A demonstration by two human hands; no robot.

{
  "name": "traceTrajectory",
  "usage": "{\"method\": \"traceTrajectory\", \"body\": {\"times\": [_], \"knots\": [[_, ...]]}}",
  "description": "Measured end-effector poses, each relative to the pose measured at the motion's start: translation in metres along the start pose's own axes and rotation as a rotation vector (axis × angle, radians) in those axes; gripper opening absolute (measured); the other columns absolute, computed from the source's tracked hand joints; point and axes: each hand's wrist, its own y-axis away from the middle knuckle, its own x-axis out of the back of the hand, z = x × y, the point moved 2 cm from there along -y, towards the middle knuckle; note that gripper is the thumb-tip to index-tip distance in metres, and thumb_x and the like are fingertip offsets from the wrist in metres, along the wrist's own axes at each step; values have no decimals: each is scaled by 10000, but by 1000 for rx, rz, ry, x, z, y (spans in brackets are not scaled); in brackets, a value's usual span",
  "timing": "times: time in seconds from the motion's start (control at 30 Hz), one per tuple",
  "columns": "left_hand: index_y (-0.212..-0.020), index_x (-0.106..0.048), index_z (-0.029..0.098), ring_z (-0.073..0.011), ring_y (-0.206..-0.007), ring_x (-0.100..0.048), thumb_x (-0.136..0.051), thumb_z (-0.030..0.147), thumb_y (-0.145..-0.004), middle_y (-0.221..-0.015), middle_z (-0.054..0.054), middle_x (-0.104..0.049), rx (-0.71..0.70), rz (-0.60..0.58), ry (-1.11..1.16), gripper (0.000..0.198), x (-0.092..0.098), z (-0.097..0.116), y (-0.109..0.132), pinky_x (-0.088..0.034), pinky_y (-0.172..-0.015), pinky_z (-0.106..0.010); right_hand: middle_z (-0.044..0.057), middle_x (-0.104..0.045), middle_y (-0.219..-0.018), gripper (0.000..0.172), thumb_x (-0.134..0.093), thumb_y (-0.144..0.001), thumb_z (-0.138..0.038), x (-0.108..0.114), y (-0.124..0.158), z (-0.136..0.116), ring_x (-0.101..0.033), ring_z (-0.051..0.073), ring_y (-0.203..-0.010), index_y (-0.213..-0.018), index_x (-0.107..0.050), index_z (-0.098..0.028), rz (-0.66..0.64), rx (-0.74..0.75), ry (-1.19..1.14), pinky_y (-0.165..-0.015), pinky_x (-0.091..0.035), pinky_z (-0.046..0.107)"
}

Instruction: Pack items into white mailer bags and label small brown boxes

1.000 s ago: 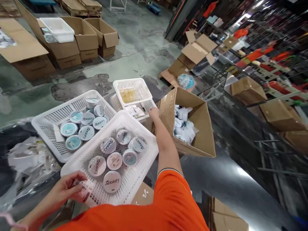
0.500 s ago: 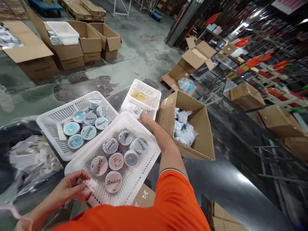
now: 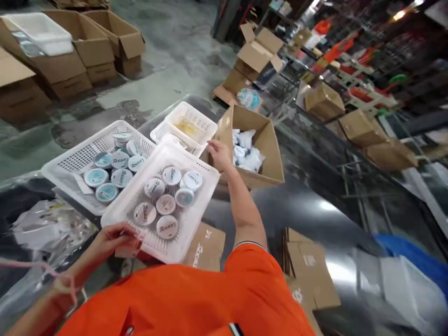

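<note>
My left hand [image 3: 114, 239] is at the near corner of a white perforated plastic basket [image 3: 202, 215], its fingers closed on a small printed paper label [image 3: 138, 241]. Round tins with "Sbeauty" lids [image 3: 167, 227] lie in that basket. My right hand [image 3: 219, 155] stands open by the basket's far corner, next to a cardboard box [image 3: 269, 154] holding white bagged items [image 3: 247, 151]. A second white basket [image 3: 72, 161] of tins [image 3: 121, 178] sits to the left. Behind them, a smaller white basket [image 3: 191, 116] holds something yellow.
A clear plastic bag of items [image 3: 49, 228] lies left of the baskets. Flattened cardboard [image 3: 310, 275] and a blue sheet [image 3: 402, 256] lie at lower right. Cardboard boxes [image 3: 84, 46] stand on the concrete floor at the back. Shelving with orange items runs along the upper right.
The whole view has shifted, with baskets and box sitting higher and further left. My right hand has drawn back from the small basket to the front basket's far corner. My left hand keeps the label.
</note>
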Motion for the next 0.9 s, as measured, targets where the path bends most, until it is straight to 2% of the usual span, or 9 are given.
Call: {"method": "traceTrajectory", "body": {"times": [0.1, 0.17, 0.3, 0.43, 0.5, 0.57, 0.67, 0.8, 0.9], "knots": [[-880, -866, 179, -256, -858, -754, -1051, 558, -697, -905, -102, -822, 25, -76, -35, 460, 6, 16, 10, -630, -822, -333, 115, -833, -1223, 339, -639, -1069, -275, 37, 111, 22, -774, 220, -1070, -1375, -745, -177, 177, -129, -3, -1086, -625, 385], [-935, -840, 173, -250, -872, -762, -1074, 570, -676, -921, -89, -824, 12, -112, -59, 529, 11, 17, 16, -640, -845, -339, 128, -824, -1286, 394, -617, -1069, -283, 43, 200, 35, -782, 220, -1116, -1442, -697, -184, 272, -315, 40, -1092, -621, 368], [-1064, -809, 128, -251, -884, -769, -1079, 571, -695, -974, -100, -833, -30, -241, -107, 636, 11, -5, 26, -642, -870, -361, 189, -824, -1316, 475, -607, -1038, -309, 18, 367, 48, -802, 249, -1099, -1476, -654, -131, 353, -724, 141, -1054, -639, 387], [-1121, -785, 133, -270, -891, -788, -1116, 482, -607, -1014, -122, -856, -42, -339, -158, 704, -20, -24, 42, -652, -851, -364, 226, -830, -1299, 447, -570, -1039, -387, -30, 474, 27, -788, 309, -1217, -1389, -687, -136, 429, -864, 114, -1059, -646, 423], [-1170, -746, 145, -260, -912, -803, -1108, 409, -610, -1036, -115, -860, -106, -377, -121, 717, -47, -28, 51, -654, -867, -350, 179, -838, -1267, 363, -585, -1029, -404, -61, 501, 5, -781, 300, -1226, -1294, -711, -191, 425, -811, -74, -1074, -646, 426], [-1271, -676, 163, -250, -932, -819, -1073, 349, -653, -1047, -97, -861, -168, -407, -43, 758, -77, -32, 57, -655, -877, -341, 107, -845, -1169, 291, -706, -963, -425, -94, 514, -21, -789, 279, -1159, -1189, -724, -243, 310, -680, -401, -1054, -653, 413], [-1313, -568, 204, -241, -867, -825, -1053, 305, -609, -971, -47, -852, -196, -380, 53, 861, -114, -42, 60, -647, -806, -319, 11, -805, -944, 419, -968, -723, -452, -131, 526, -56, -763, 233, -925, -1014, -732, -265, 113, -526, -834, -893, -658, 362], [-1348, -514, 239, -238, -886, -836, -1046, 338, -604, -981, -29, -859, -201, -273, 125, 920, -140, -55, 56, -659, -840, -332, -73, -580, -633, 536, -1044, -592, -568, -132, 536, -71, -504, 124, -621, -725, -636, -247, 243, -536, -966, -619, -477, 270], [-1333, -609, 209, -269, -948, -851, -1072, 364, -599, -1007, -59, -876, -140, -345, 103, 882, -153, -58, 60, -675, -876, -362, -89, -534, -592, 532, -1026, -635, -565, -113, 534, -66, -448, 110, -596, -708, -604, -248, 384, -563, -999, -592, -434, 256]]}}
